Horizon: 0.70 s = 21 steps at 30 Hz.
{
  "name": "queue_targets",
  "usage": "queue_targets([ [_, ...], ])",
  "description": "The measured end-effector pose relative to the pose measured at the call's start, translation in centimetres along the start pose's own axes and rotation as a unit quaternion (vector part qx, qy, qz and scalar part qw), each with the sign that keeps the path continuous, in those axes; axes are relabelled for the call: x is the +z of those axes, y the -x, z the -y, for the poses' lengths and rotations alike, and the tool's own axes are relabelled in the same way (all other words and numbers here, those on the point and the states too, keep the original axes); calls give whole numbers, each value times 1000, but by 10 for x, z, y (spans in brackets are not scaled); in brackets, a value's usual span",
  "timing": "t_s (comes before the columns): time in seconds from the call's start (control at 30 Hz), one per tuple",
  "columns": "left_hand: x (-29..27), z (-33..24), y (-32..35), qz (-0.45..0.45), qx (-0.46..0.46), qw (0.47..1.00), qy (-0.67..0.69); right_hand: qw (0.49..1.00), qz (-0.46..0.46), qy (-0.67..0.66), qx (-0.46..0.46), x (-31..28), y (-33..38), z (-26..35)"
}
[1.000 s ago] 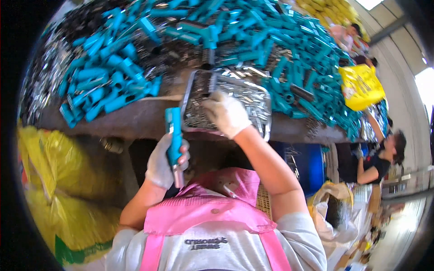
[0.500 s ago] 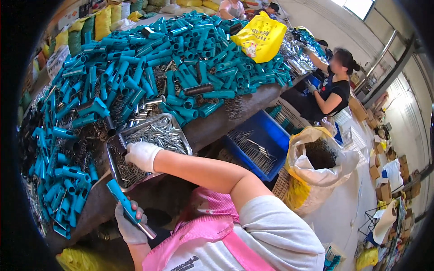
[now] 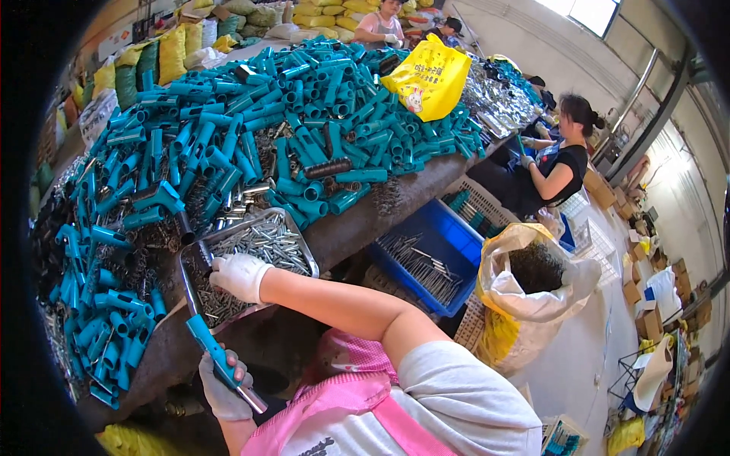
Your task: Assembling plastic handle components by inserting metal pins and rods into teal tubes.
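Observation:
My left hand [image 3: 226,385], in a pale glove with bare fingertips, is closed around a teal plastic tube [image 3: 211,346]. A shiny metal rod [image 3: 252,398] sticks out of the tube's lower end. The tube slants, upper end toward the table edge. My right hand [image 3: 240,277], in a white glove, rests over the left side of a metal tray [image 3: 313,266] of small metal pins [image 3: 268,237]. Its fingers are bent together beside a dark cylindrical piece [image 3: 202,257]; what they pinch, if anything, is hidden.
A large heap of teal tubes [image 3: 220,125] covers the table, with springs among them. A yellow bag [image 3: 427,80] lies on the heap. Right of the table are a blue bin [image 3: 464,243] of metal rods and a woven sack [image 3: 494,304]. A co-worker [image 3: 559,171] sits beyond.
The view has shifted slightly, bringing more of the person at the back into sight. Both my hands keep nearly the same pose. The co-worker at right has drawn an outstretched arm back.

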<state>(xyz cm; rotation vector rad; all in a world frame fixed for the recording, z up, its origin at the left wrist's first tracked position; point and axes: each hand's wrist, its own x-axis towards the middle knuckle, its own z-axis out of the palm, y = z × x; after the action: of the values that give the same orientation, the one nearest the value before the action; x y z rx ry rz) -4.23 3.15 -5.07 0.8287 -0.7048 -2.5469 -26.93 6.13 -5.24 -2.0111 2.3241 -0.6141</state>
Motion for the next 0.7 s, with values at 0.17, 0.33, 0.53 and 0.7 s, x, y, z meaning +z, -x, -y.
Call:
queue_targets([
  [0.17,-2,0,1,-8,3,1000,0,999,-21,-23,-24,-4,4,-1],
  [0.33,-2,1,0,-21,-3,1000,6,998,-25,-53,-17,-10,6,1],
  [0.53,-1,1,2,-16,-2,1000,5,996,-8,-69,-48,-3,3,-9],
  [0.7,-1,2,0,-20,-10,1000,6,992,-67,-80,-76,-5,7,-6],
])
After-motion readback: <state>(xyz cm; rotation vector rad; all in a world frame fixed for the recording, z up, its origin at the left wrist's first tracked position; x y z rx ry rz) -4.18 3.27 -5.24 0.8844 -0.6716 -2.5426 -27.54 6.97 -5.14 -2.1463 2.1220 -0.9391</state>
